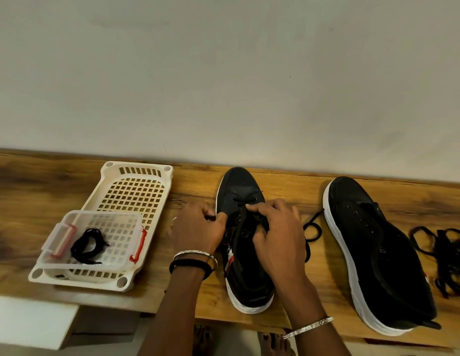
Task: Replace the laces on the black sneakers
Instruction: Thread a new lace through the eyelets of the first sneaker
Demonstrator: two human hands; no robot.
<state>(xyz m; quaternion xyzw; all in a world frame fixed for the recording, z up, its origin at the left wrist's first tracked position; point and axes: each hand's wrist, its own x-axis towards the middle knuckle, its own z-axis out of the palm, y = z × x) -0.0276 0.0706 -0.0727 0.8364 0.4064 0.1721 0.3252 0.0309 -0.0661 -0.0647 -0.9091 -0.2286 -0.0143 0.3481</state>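
Lacing: both hands are in on the middle sneaker (240, 183), which sits toe to the wall at the centre of the wooden shelf (288, 191). One bar of black lace (245, 199) is across the lowest eyelets.
Left hand (198, 227): fingers are curled in, pinching a short dark lace end just off the shoe's left edge, with the wrist low over the wood.
Right hand (277, 232): knuckles up, thumb and forefinger closed on the lace at the eyelet row, palm covering the tongue.
Free tail (312, 227): it loops out onto the shelf between the two shoes.
Handling, my read: the lace is light and limp and will flop and twist, so take it right at the tip, where it should be stiffest, for feeding through an eyelet. The sneaker looks light, with a soft upper that should give under a thumb. It may skid, so it wants steadying.
Second sneaker (378, 253): to the right, eyelets bare, waiting its turn.
Loose laces (444, 253): a dark tangle at the far right.
Spare lace (87, 242): coiled in the clear container (116, 227), which sits in the white basket (136, 191) on the left.
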